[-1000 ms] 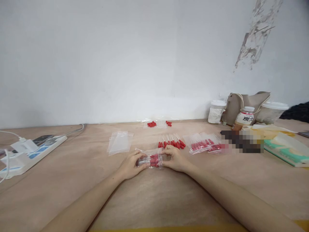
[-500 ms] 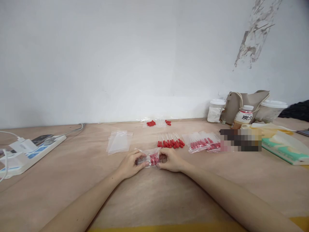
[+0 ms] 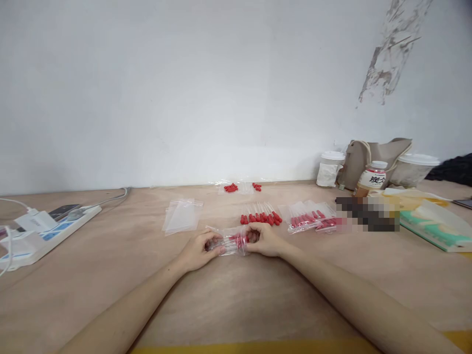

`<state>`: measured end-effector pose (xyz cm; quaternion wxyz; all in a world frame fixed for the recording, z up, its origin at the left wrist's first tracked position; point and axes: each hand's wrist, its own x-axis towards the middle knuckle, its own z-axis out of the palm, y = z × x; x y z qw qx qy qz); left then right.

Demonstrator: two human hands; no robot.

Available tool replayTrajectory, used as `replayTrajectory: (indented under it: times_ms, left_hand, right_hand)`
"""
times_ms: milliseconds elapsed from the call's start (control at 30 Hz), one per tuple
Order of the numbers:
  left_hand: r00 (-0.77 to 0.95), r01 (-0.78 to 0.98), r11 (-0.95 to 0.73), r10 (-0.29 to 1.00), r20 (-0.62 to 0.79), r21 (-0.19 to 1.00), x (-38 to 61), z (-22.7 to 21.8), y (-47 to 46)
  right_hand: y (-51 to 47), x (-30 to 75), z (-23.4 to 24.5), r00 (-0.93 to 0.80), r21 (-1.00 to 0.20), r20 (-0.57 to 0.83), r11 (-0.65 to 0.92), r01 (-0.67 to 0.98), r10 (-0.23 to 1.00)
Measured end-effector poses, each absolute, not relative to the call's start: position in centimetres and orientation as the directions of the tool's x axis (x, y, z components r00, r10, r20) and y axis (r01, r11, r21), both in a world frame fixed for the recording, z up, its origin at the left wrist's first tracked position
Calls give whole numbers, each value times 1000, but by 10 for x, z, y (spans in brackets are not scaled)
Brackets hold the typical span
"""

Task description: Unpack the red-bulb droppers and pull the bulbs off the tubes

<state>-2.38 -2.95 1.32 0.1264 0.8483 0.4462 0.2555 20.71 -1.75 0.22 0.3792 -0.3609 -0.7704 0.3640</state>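
Note:
On the wooden table [image 3: 236, 295], both my hands hold a small clear plastic bag [image 3: 231, 243] with red-capped droppers inside. My left hand [image 3: 201, 250] pinches the bag's left end, fingers closed on it. At the right end, the fingers of my right hand [image 3: 265, 238] curl around the red caps. Just beyond my hands lies a loose row of red-capped droppers [image 3: 261, 216]. To its right lie filled bags of droppers [image 3: 308, 217]. A stack of clear bags without contents [image 3: 182, 216] lies to the left.
A white power strip [image 3: 44, 231] with plugs and cables and a phone sits at the far left. Loose red caps [image 3: 231, 187] lie near the wall. At the right stand cups [image 3: 331, 169], a bottle [image 3: 372, 179], a beige bag [image 3: 372, 156] and a green packet [image 3: 435, 227].
My hands and the bag shifted slightly away from me on the table, and my right hand's fingers re-gripped the red caps. Nothing else moved.

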Motion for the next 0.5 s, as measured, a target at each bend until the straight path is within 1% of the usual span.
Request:
replayTrajectory:
  times_ms: [100, 167, 233, 333, 400, 500]
  left_hand:
    - [475, 687, -572, 820, 320, 448, -25, 12, -29]
    - [478, 686, -576, 817, 321, 444, -25, 12, -28]
    - [477, 687, -577, 817, 325, 442, -25, 12, -29]
    - [472, 686, -571, 821, 321, 452, -25, 13, -29]
    - [465, 686, -562, 827, 317, 462, -26, 13, -29]
    - [454, 690, -552, 834, 313, 469, -27, 12, -28]
  right_hand:
    - [-15, 216, 6, -485, -825, 274, 462, 326, 831]
    - [-14, 220, 6, -512, -787, 284, 502, 359, 811]
    - [-15, 221, 5, -546, -770, 295, 533, 350, 784]
    - [-15, 220, 4, -587, -799, 285, 526, 291, 758]
    - [-12, 223, 6, -583, -821, 269, 500, 278, 766]
    - [-6, 232, 13, -571, -886, 208, 400, 234, 794]
